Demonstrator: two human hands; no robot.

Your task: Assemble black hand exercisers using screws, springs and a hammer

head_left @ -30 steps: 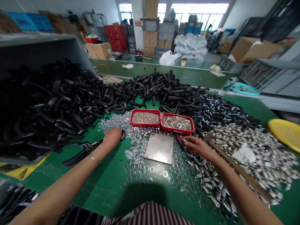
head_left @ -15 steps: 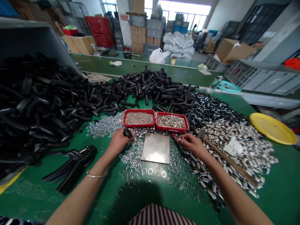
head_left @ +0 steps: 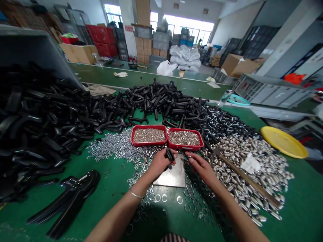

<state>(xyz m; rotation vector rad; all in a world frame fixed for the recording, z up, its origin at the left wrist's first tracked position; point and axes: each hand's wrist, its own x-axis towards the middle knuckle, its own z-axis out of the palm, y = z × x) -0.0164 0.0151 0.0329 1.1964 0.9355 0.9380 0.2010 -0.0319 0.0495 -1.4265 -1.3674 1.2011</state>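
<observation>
My left hand (head_left: 158, 163) grips a small black plastic part (head_left: 169, 154) and holds it above the square metal plate (head_left: 174, 176). Close on its right, my right hand (head_left: 198, 166) hovers over the plate's right edge with fingers curled; I cannot make out anything in it. Two red trays (head_left: 185, 146) filled with small silver pieces sit just beyond both hands. Loose silver washers (head_left: 141, 158) lie scattered around the plate.
A large heap of black plastic handles (head_left: 50, 117) fills the left and back of the green table (head_left: 101, 188). Silver sleeves (head_left: 252, 168) and a hammer (head_left: 242, 176) lie on the right. A yellow dish (head_left: 284, 143) sits far right; several black parts (head_left: 68, 200) lie near left.
My left hand carried the black part from the washer pile rightwards to above the metal plate. My right hand shifted left, from the red-handled tool towards the plate.
</observation>
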